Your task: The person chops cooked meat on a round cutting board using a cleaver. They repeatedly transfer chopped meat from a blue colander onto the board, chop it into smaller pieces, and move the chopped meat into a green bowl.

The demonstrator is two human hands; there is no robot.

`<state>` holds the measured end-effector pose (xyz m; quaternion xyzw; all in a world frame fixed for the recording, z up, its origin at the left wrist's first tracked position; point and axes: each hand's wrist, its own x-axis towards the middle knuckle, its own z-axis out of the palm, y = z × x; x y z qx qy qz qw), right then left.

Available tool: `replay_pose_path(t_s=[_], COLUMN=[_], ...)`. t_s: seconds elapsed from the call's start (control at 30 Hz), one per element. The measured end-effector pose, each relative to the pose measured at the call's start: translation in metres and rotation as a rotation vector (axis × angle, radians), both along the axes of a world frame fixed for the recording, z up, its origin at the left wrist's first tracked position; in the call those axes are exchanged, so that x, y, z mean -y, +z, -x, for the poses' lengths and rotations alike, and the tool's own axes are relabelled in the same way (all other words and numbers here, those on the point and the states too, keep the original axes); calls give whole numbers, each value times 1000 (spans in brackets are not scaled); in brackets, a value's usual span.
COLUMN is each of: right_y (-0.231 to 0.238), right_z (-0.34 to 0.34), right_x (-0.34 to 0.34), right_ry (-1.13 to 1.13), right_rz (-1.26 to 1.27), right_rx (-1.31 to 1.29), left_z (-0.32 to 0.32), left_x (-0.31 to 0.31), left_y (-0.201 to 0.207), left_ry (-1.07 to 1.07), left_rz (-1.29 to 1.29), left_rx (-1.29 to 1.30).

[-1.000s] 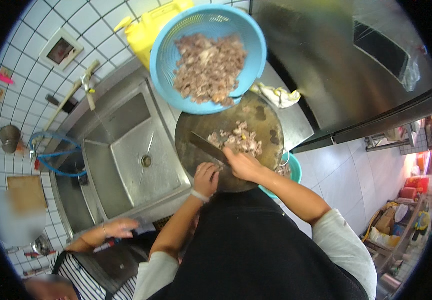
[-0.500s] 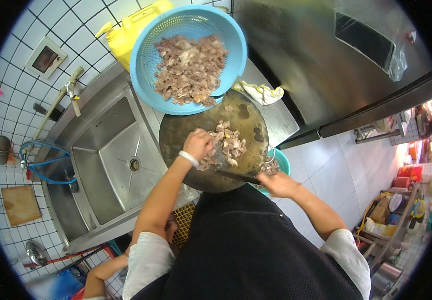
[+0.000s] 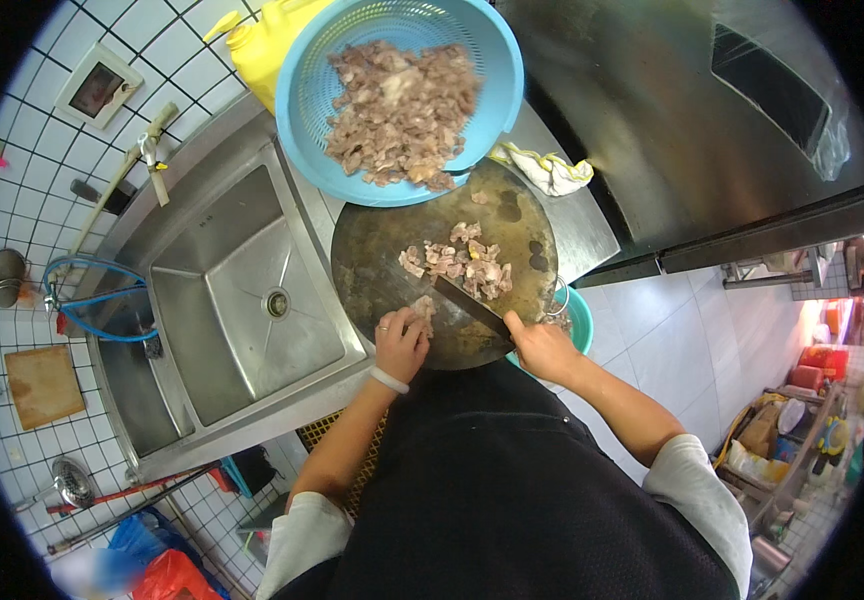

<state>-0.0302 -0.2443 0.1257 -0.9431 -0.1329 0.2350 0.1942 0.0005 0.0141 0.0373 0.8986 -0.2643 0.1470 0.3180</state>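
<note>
A round, worn chopping block (image 3: pixel 382 245) stands before me with pieces of cooked meat (image 3: pixel 482 268) scattered over its middle. In my right hand (image 3: pixel 544 348) is the handle of a dark-bladed kitchen knife (image 3: pixel 474 308). Its blade slants up and left across the block, the tip beside the meat. My left hand (image 3: pixel 402 343) is at the block's near left edge, fingers curled against a small lump of meat (image 3: pixel 424 310). Beyond the block, a blue plastic colander (image 3: pixel 297 120) holds a heap of chopped meat (image 3: pixel 407 110).
To the left is a steel sink (image 3: pixel 222 300). A yellow jug (image 3: pixel 270 50) stands behind the colander, and a white cloth (image 3: pixel 547 172) lies right of it. Below the block's right edge shows a green basin (image 3: pixel 580 320). A steel cabinet (image 3: pixel 642 130) rises at the right.
My left hand has drawn back toward me from the middle of the block, to its near left edge. The knife has swung up and now lies more steeply across the block.
</note>
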Motion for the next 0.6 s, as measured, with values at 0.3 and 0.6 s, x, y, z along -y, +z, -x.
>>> replay_pose_path(t_s=[0.3, 0.6], right_y=[-24, 11], right_z=[-37, -4], right_x=[-72, -39], right_ry=[114, 157], right_rz=[-121, -35], right_rx=[123, 80], left_z=[-4, -3], left_x=[4, 3], left_y=[-24, -20], left_ry=[-53, -38], left_rz=[11, 48], left_rx=[-40, -22])
